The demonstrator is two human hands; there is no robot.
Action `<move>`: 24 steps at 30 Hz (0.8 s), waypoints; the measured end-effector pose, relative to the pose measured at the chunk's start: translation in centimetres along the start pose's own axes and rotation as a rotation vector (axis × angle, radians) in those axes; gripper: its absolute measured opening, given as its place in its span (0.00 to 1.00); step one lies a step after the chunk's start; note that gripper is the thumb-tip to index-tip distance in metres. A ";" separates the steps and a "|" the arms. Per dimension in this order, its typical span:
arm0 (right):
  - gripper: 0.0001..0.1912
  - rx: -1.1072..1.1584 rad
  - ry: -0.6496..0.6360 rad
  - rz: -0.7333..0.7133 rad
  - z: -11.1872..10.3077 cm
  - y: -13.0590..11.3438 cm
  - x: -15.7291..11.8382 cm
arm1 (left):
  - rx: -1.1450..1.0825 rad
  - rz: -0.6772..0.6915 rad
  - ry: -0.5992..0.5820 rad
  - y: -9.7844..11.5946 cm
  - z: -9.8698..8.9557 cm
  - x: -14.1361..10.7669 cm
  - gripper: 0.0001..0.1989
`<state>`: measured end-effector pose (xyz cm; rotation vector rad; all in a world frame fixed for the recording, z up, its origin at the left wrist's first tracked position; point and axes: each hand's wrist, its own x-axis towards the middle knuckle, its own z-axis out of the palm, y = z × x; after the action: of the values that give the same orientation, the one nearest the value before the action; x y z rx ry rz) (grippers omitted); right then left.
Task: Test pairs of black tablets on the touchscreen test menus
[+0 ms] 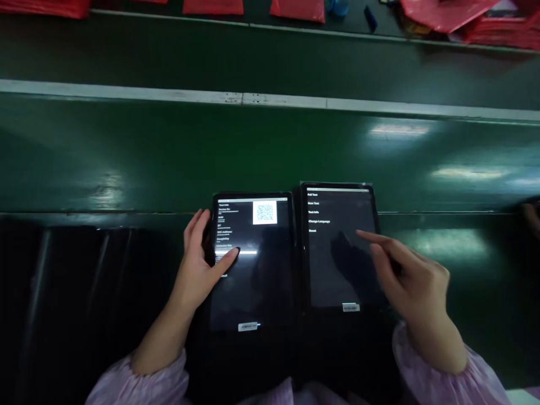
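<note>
Two dark tablets lie side by side at the bottom centre. The left tablet (270,281) shows lines of text and a QR code, with a small label at its lower edge. My left hand (198,270) grips its left side, thumb over the screen and fingers at the edge. On the right tablet (329,259) is a short text menu, and a label sits near its bottom. My right hand (409,275) is over that tablet's right side, index finger extended towards the screen and the other fingers curled. Whether the fingertip touches the glass cannot be told.
A green work surface (253,146) with a pale metal strip (287,101) runs across the view. Red bags (297,8) and small blue items (338,7) lie along the far edge. Part of another person's hand (532,218) shows at the right edge.
</note>
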<state>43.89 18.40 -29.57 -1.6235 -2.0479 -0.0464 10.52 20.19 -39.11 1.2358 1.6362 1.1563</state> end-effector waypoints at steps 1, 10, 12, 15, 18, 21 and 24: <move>0.19 -0.002 -0.028 -0.014 0.2 0.0 0.5 | 0.002 0.001 -0.013 0.1 0.1 0.0 0.47; 0.24 0.026 -0.189 -0.054 2.7 1.0 3.6 | -0.337 -0.101 0.167 1.6 1.2 2.6 0.18; 0.24 0.021 -0.169 -0.059 2.8 1.1 3.7 | -0.324 -0.079 0.189 1.8 1.6 3.8 0.16; 0.21 0.056 -0.126 -0.057 2.2 1.2 3.6 | -0.294 -0.090 0.186 2.2 2.0 5.1 0.17; 0.18 0.077 -0.084 -0.028 1.3 1.4 3.2 | -0.252 -0.107 0.159 2.3 2.1 5.6 0.19; 0.18 0.064 -0.063 -0.007 0.7 1.5 2.6 | -0.234 -0.108 0.141 2.2 2.0 5.6 0.22; 0.17 0.070 -0.066 -0.007 0.4 1.3 2.1 | -0.241 -0.121 0.138 2.2 1.9 5.4 0.23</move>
<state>44.62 20.81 -29.43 -1.5946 -2.0807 0.0766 11.57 26.09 -37.85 0.9107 1.5927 1.3423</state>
